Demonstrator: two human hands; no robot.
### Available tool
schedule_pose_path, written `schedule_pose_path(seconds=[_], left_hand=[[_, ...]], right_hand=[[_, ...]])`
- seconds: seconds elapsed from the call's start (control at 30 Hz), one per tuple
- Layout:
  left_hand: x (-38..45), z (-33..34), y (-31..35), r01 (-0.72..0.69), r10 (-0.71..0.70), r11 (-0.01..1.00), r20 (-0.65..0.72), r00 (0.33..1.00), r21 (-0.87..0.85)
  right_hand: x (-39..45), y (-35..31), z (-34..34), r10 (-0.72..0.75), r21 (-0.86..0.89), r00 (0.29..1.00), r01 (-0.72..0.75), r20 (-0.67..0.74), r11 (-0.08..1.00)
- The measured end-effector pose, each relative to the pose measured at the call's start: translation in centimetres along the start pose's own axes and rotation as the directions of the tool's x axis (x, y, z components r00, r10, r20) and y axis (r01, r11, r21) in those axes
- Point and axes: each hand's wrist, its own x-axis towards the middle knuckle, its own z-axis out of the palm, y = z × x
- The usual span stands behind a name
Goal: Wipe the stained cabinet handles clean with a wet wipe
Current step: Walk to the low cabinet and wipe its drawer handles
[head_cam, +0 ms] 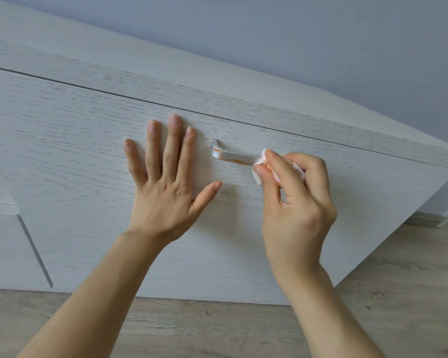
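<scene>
A silver bar handle (229, 156) with orange stains is fixed to the pale wood-grain cabinet door (88, 140). A few small orange specks mark the door just left of the handle. My right hand (295, 200) pinches a white wet wipe (259, 165), smeared orange, and wraps it around the handle's right end, which is hidden by the wipe and fingers. My left hand (166, 182) lies flat on the door with fingers spread, just left of the handle and not touching it.
The cabinet's top panel (217, 91) runs above the door, under a grey-blue wall (295, 34). A neighbouring cabinet front (5, 244) sits at the left. Grey wood-look floor (217, 326) lies below, with a skirting board (424, 219) at the right.
</scene>
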Motion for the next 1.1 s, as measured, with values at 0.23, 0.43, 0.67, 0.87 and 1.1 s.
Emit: schedule_pose_path(seconds=[0.23, 0.43, 0.67, 0.87, 1.1], left_hand=[[0.0, 0.0, -0.1, 0.001, -0.001, 1.000, -0.005, 1.000, 0.000], [-0.1, 0.1, -0.1, 0.001, -0.001, 1.000, -0.011, 1.000, -0.005], [-0.1, 0.0, -0.1, -0.007, 0.007, 1.000, -0.009, 1.000, -0.006], [-0.1, 0.1, -0.1, -0.007, 0.007, 1.000, -0.020, 1.000, -0.022], [-0.1, 0.4, -0.1, -0.008, 0.008, 1.000, -0.039, 0.999, -0.016]], right_hand=[[0.4, 0.7, -0.8, 0.080, 0.058, 0.997, -0.080, 0.005, 0.995], [0.6, 1.1, -0.4, -0.021, -0.026, 1.000, 0.021, 0.003, 0.999], [0.7, 0.7, 0.1, -0.024, 0.020, 0.999, 0.024, 0.023, 1.000], [1.4, 0.2, 0.4, -0.066, 0.066, 0.997, 0.064, 0.029, 0.996], [1.0, 1.4, 0.2, -0.267, -0.079, 0.957, 0.277, 0.115, 0.958]])
